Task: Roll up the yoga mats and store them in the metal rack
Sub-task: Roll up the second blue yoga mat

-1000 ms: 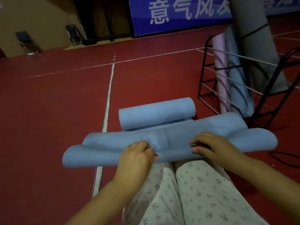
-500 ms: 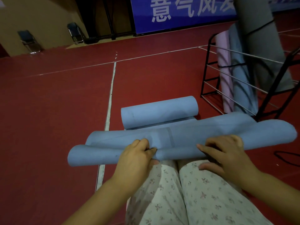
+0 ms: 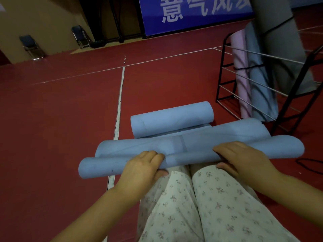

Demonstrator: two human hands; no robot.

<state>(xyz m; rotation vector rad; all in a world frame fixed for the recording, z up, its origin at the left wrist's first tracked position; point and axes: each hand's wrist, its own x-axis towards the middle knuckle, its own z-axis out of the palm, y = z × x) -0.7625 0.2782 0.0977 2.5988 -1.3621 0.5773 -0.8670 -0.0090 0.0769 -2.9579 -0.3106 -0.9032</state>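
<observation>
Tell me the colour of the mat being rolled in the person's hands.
Light blue. The mat, gripped by the left hand and right hand, shows best in the head view.

A blue banner (image 3: 195, 13) hung along the far wall, with large pale Chinese characters across it. The first two read 意气, the third looked like 风, and the next was cut off behind the upright grey roll at the right. Nothing else in the room carried writing I could read.

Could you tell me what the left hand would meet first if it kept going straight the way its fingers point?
The left hand grips the near roll; straight on it would probably meet the flat blue mat, then the far roll, though depth is unclear.
</observation>
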